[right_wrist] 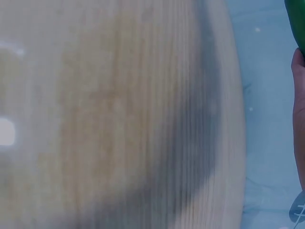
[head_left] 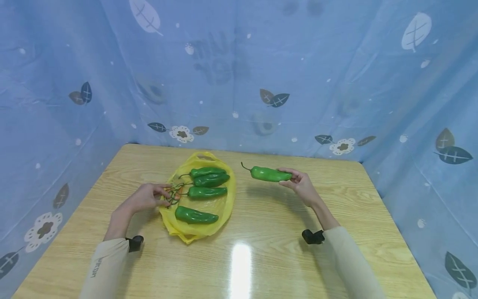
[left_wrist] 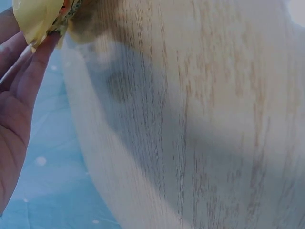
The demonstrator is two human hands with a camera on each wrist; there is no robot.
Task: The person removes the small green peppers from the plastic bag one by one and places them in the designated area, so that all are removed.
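My right hand (head_left: 303, 187) holds a long green pepper (head_left: 269, 174) by its blunt end, thumb and fingers around it, raised over the table, with its thin stem pointing left. A part of this pepper (right_wrist: 298, 21) shows at the edge of the right wrist view. My left hand (head_left: 147, 197) pinches the left edge of a yellow plastic bag (head_left: 228, 199) spread flat. In the left wrist view, the yellow plastic (left_wrist: 35, 21) shows between thumb and fingers. Several green peppers (head_left: 207, 192) lie on the bag. Beside the left fingertips is a tangle of thin green stems (head_left: 174, 193).
The wooden table (head_left: 269, 257) carries a bright light reflection near its front. A blue patterned curtain (head_left: 231, 83) encloses the back and both sides. Black wrist cameras (head_left: 313, 236) sit on both wrists.
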